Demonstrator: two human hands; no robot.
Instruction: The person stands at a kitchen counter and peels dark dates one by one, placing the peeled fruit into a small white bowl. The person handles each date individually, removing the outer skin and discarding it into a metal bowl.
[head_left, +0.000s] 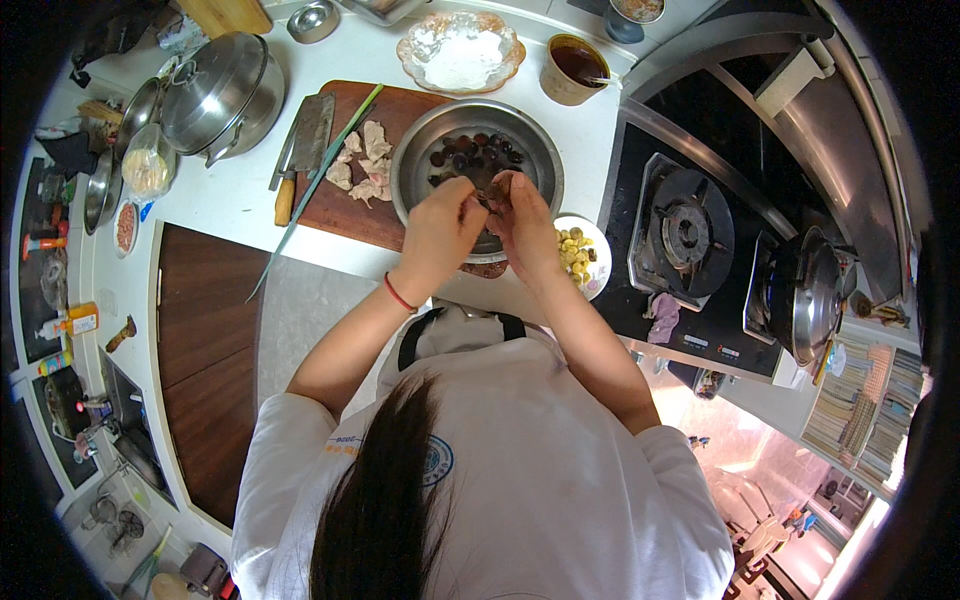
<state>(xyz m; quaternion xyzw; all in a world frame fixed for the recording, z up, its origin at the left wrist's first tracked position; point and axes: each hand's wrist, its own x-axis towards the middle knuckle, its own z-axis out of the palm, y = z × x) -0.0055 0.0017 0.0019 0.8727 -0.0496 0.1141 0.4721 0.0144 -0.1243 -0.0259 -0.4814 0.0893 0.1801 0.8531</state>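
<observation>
Over a steel basin (553, 146), my left hand (446, 229) and my right hand (527, 225) meet at the fingertips. Between them is a small dark brown food piece (498, 193), pinched by the fingers and partly hidden. Several dark round pieces (469, 152) sit in the basin in what looks like shallow water. A white plate (601, 259) with yellow peeled pieces (574, 251) stands right of my right hand. Left of the basin, raw meat pieces (367, 161), a green onion (322, 180) and a cleaver (311, 133) lie on a brown cutting board (341, 217).
A lidded steel pot (217, 94) stands at the back left. Behind the basin are a glass bowl of white powder (465, 52) and a cup of dark liquid (574, 71). The gas stove (684, 232) is at the right, with a purple cloth (664, 317) on its front edge.
</observation>
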